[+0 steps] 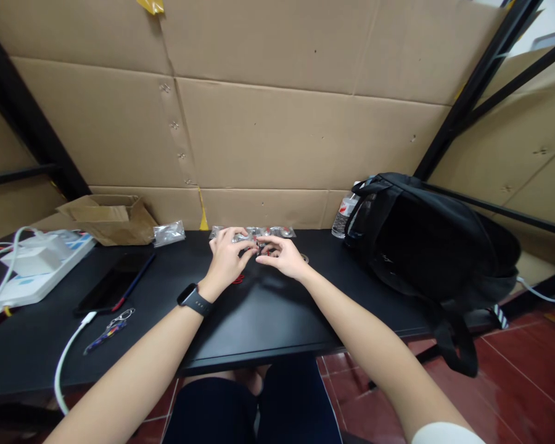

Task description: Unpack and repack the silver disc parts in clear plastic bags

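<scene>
My left hand (229,256), with a dark watch (194,299) on its wrist, is over the far middle of the black table. Its thumb and fingers are curled into a pinch. Facing it, my right hand (284,257) also has thumb and fingers drawn together. Between the fingertips is a small dark and reddish object (259,248), too small and too covered to name. Just behind both hands lie clear plastic packets (277,231) with small red bits inside. A piece of thin red cord or wire (238,279) shows on the table below my left hand.
A black backpack (439,240) and a water bottle (343,216) stand at the right. At the left are a paper bag (115,225), a phone (113,283), a keyring (113,327), a white power strip (41,277) and a white cable (65,361). Cardboard (268,135) walls the back.
</scene>
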Motion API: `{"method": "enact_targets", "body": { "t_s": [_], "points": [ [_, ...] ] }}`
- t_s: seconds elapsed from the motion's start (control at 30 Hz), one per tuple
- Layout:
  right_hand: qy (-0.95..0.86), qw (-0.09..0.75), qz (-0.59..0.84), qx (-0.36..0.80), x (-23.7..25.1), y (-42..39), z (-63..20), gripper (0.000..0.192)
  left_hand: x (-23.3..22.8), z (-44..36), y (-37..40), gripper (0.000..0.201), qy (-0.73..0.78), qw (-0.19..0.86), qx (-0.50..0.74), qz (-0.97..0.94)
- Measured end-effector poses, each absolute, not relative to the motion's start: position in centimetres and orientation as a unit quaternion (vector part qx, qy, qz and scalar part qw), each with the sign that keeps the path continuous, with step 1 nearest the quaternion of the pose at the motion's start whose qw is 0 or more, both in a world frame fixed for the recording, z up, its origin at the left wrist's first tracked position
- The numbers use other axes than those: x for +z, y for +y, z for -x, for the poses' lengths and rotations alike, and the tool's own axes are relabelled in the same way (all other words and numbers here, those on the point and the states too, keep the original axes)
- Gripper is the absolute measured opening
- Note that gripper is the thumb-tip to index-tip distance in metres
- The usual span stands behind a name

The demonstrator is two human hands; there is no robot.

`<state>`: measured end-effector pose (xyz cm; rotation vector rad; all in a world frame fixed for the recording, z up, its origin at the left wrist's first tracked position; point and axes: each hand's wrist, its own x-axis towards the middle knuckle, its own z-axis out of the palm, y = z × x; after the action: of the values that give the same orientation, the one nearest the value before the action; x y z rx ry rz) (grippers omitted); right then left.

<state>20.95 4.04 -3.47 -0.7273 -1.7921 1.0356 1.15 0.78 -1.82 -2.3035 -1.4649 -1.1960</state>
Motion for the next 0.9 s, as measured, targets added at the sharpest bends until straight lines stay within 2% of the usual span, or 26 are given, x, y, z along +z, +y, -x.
{"method": "enact_targets", "body": {
  "t_s": [0.17, 0.27, 0.37, 0.57, 0.67, 0.8, 0.9],
  "points": [
    [-0.700, 0.468, 0.291, 0.454, -3.7, 4.2, -20.9, 0.060, -1.7, -1.4, 0.4, 0.016, -0.473, 0.131, -0.385, 0.781],
    [-0.676, 0.476, 0.296, 0.479, -3.7, 4.4, -21.1, 0.052, -1.6, -1.6, 0.2, 0.016, -0.469, 0.145, -0.377, 0.786],
    [-0.680, 0.436, 0.309, 0.502, -3.6, 4.6, -21.3, 0.040, -1.5, -1.6, 0.0, 0.015, -0.476, 0.145, -0.376, 0.782],
    [-0.717, 0.401, 0.308, 0.480, -3.7, 4.8, -21.5, 0.037, -1.5, -1.5, 0.1, 0.012, -0.463, 0.132, -0.380, 0.790],
    [-0.752, 0.406, 0.309, 0.418, -3.4, 4.7, -21.6, 0.027, -1.5, -1.6, 0.3, 0.011, -0.472, 0.094, -0.398, 0.781],
    [-0.827, 0.373, 0.339, 0.251, -2.6, 4.5, -22.2, 0.012, -1.7, -1.4, 0.8, 0.020, -0.501, 0.003, -0.435, 0.748],
    [-0.855, 0.332, 0.352, 0.185, -2.1, 4.3, -22.8, 0.007, -2.1, -1.4, 1.1, 0.023, -0.485, -0.035, -0.386, 0.784]
  ]
}}
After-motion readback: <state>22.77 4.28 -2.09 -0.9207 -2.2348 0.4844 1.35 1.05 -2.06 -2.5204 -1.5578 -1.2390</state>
